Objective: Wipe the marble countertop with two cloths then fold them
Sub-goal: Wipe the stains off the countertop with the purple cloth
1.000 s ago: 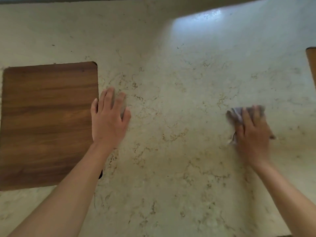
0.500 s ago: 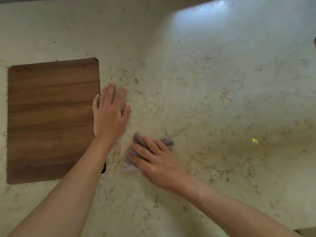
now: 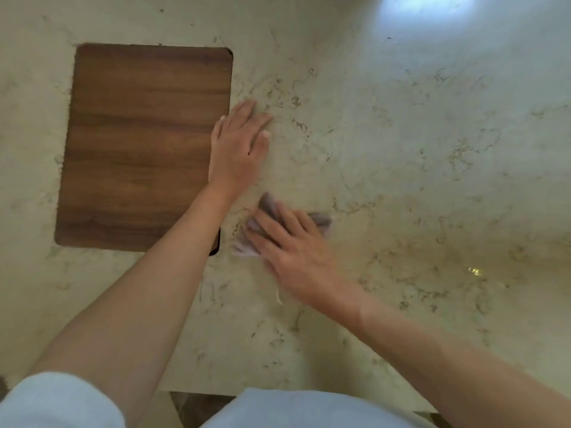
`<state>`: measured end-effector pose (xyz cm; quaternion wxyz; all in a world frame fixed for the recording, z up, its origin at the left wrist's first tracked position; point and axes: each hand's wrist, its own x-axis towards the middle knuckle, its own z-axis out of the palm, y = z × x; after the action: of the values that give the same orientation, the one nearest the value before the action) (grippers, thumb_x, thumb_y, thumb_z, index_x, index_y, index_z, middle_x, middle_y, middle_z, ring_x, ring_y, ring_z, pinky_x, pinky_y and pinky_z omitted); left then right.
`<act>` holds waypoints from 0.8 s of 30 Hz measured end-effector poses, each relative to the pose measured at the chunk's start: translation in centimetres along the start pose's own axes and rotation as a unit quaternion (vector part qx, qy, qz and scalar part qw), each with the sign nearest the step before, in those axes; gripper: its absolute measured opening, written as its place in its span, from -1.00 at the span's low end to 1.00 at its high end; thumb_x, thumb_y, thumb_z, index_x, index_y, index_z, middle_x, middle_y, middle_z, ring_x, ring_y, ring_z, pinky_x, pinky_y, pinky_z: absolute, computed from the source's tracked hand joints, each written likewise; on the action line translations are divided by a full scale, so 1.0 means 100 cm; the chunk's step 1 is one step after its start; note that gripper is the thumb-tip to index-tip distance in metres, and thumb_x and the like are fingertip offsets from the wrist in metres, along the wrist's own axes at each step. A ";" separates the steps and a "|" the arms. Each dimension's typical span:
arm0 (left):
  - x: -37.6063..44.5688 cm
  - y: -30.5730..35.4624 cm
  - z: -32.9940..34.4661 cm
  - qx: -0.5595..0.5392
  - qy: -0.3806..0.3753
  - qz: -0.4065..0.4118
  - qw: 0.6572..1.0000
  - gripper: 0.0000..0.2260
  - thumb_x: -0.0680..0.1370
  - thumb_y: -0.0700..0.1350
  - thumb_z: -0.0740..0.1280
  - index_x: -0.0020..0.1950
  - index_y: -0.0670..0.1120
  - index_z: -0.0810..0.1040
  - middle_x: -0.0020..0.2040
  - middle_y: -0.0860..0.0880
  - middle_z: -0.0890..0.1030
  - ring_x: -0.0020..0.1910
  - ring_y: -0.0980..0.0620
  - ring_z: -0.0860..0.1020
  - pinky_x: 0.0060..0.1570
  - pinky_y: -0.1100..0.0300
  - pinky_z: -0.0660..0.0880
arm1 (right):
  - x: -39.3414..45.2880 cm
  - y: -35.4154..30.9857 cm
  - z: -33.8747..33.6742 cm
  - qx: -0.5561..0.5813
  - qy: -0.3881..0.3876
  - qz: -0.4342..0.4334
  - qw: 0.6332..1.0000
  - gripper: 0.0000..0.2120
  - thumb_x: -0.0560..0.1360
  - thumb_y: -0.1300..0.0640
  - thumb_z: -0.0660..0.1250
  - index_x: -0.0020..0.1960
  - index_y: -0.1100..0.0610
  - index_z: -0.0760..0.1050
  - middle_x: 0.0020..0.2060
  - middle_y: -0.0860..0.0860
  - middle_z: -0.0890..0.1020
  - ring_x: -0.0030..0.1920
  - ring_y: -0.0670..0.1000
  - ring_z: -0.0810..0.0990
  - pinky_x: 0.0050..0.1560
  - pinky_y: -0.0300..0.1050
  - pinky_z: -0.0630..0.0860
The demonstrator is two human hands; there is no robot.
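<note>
The cream marble countertop point(image 3: 417, 149) fills the view. My right hand point(image 3: 296, 257) presses flat on a small crumpled grey cloth point(image 3: 323, 222) at the middle of the counter, just right of my left forearm. The cloth's edges show beyond my fingers on both sides. My left hand point(image 3: 238, 149) lies palm down on the marble with its fingers close together, beside the right edge of a wooden board. No second cloth shows under it or anywhere else.
A brown wooden board point(image 3: 145, 143) lies flat on the left of the counter. A small dark thing point(image 3: 216, 245) peeks out at its near right corner, under my forearm. The counter's front edge point(image 3: 309, 389) runs close to my body.
My right hand swept the grey cloth from the right side of the counter leftward to beside my left forearm. My left hand stayed in place by the board.
</note>
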<state>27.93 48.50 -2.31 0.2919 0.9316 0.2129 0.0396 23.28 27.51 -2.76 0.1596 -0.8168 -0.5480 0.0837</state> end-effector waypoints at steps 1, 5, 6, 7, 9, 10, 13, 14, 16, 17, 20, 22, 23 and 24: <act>-0.002 0.000 -0.002 -0.003 -0.014 0.003 1.000 -0.61 0.67 -0.02 0.12 0.47 -0.02 0.46 0.61 -0.08 0.27 0.61 -0.03 0.15 0.55 -0.07 -0.04 | -0.024 -0.015 0.005 0.015 -0.034 -0.071 0.997 -0.56 0.63 0.05 0.26 0.50 0.04 0.40 0.56 0.06 0.34 0.59 0.26 0.17 0.53 0.19 0.15; -0.053 -0.002 0.001 0.062 -0.022 0.014 0.998 -0.60 0.65 -0.11 0.16 0.49 -0.10 0.42 0.60 -0.12 0.28 0.61 -0.07 0.15 0.58 -0.01 -0.05 | -0.094 -0.010 0.002 0.041 -0.120 -0.298 0.946 -0.62 0.69 0.11 0.19 0.50 0.03 0.41 0.57 0.03 0.33 0.61 0.19 0.16 0.52 0.15 0.20; -0.076 -0.003 0.005 0.069 -0.007 0.015 0.997 -0.61 0.65 -0.13 0.17 0.49 -0.12 0.42 0.59 -0.13 0.29 0.60 -0.09 0.17 0.58 -0.01 -0.02 | -0.092 0.006 -0.002 0.031 -0.128 -0.314 0.940 -0.59 0.68 0.13 0.20 0.52 0.02 0.39 0.59 0.02 0.29 0.61 0.17 0.15 0.53 0.15 0.20; -0.098 -0.005 0.008 0.071 0.008 0.018 0.997 -0.61 0.65 -0.13 0.17 0.49 -0.14 0.43 0.58 -0.14 0.31 0.60 -0.10 0.19 0.58 -0.01 0.02 | -0.082 0.022 -0.008 0.015 -0.124 -0.295 0.947 -0.55 0.65 0.16 0.23 0.53 0.01 0.37 0.60 0.01 0.26 0.62 0.16 0.13 0.54 0.16 0.21; -0.132 -0.010 0.014 0.083 0.025 0.026 0.996 -0.61 0.66 -0.14 0.18 0.48 -0.15 0.44 0.57 -0.15 0.33 0.59 -0.12 0.22 0.58 -0.02 0.08 | -0.048 0.057 -0.017 -0.023 -0.080 -0.171 0.982 -0.50 0.62 0.14 0.19 0.56 -0.02 0.34 0.61 0.02 0.23 0.63 0.14 0.10 0.54 0.20 0.22; -0.143 -0.011 0.017 0.096 0.030 0.029 0.995 -0.62 0.66 -0.15 0.19 0.48 -0.16 0.44 0.56 -0.16 0.35 0.58 -0.13 0.24 0.58 -0.04 0.11 | -0.030 0.071 -0.023 -0.044 -0.060 -0.093 0.993 -0.51 0.64 0.10 0.15 0.57 -0.03 0.31 0.61 0.02 0.24 0.63 0.14 0.11 0.54 0.20 0.21; -0.156 -0.007 0.022 0.128 0.050 0.031 0.990 -0.63 0.65 -0.19 0.18 0.45 -0.19 0.46 0.53 -0.21 0.39 0.56 -0.18 0.28 0.54 -0.09 0.19 | -0.002 0.079 -0.030 -0.076 0.024 0.084 0.993 -0.54 0.67 0.05 0.21 0.56 0.01 0.34 0.59 0.05 0.28 0.59 0.21 0.20 0.51 0.11 0.19; -0.157 -0.005 0.023 0.134 0.051 0.032 0.989 -0.63 0.65 -0.19 0.18 0.46 -0.19 0.46 0.53 -0.21 0.39 0.56 -0.18 0.28 0.54 -0.09 0.19 | -0.003 0.067 -0.029 -0.063 0.041 0.116 0.990 -0.54 0.67 0.06 0.22 0.56 0.01 0.32 0.60 0.05 0.26 0.59 0.22 0.19 0.52 0.12 0.17; -0.154 -0.006 0.025 0.139 0.050 0.028 0.989 -0.62 0.65 -0.18 0.16 0.47 -0.18 0.44 0.54 -0.20 0.38 0.57 -0.17 0.27 0.55 -0.08 0.18 | -0.025 0.037 -0.017 -0.046 0.038 0.071 0.996 -0.50 0.67 0.11 0.22 0.59 0.03 0.26 0.62 0.08 0.18 0.62 0.22 0.10 0.54 0.17 0.13; -0.152 -0.007 0.024 0.138 0.051 0.027 0.989 -0.62 0.65 -0.17 0.16 0.47 -0.17 0.44 0.54 -0.19 0.38 0.57 -0.16 0.27 0.55 -0.07 0.17 | -0.048 0.018 -0.011 -0.032 0.016 0.018 0.999 -0.49 0.66 0.13 0.23 0.59 0.04 0.27 0.62 0.10 0.18 0.63 0.21 0.07 0.56 0.19 0.14; -0.152 -0.008 0.022 0.132 0.049 0.022 0.990 -0.62 0.65 -0.17 0.16 0.46 -0.16 0.45 0.54 -0.18 0.37 0.57 -0.15 0.27 0.55 -0.07 0.17 | -0.138 -0.026 -0.001 0.021 -0.069 -0.134 0.988 -0.58 0.65 0.04 0.26 0.50 0.04 0.42 0.58 0.03 0.31 0.60 0.19 0.18 0.47 0.18 0.28; -0.153 -0.005 0.023 0.138 0.046 0.018 0.989 -0.62 0.66 -0.16 0.15 0.47 -0.16 0.44 0.55 -0.17 0.36 0.58 -0.14 0.25 0.55 -0.08 0.16 | -0.166 -0.023 -0.005 0.033 -0.117 -0.217 0.969 -0.62 0.67 0.04 0.24 0.48 0.03 0.45 0.57 0.00 0.32 0.59 0.18 0.22 0.48 0.14 0.30; -0.153 -0.003 0.023 0.143 0.045 0.015 0.989 -0.62 0.66 -0.15 0.14 0.47 -0.15 0.43 0.56 -0.17 0.36 0.58 -0.14 0.25 0.55 -0.08 0.15 | -0.163 -0.013 -0.011 0.030 -0.131 -0.251 0.959 -0.60 0.67 0.10 0.25 0.50 0.02 0.42 0.58 -0.01 0.30 0.60 0.16 0.19 0.52 0.13 0.26; -0.153 0.000 0.023 0.149 0.043 0.007 0.988 -0.62 0.66 -0.14 0.13 0.47 -0.15 0.43 0.56 -0.16 0.35 0.58 -0.13 0.24 0.55 -0.09 0.14 | -0.151 0.001 -0.018 0.020 -0.134 -0.272 0.953 -0.55 0.66 0.15 0.25 0.54 0.00 0.36 0.60 -0.01 0.25 0.62 0.15 0.14 0.57 0.12 0.18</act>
<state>14.51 40.83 -3.40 0.1404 0.9635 0.2222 0.0501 18.08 13.26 -1.72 0.1174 -0.6144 -0.7643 0.1567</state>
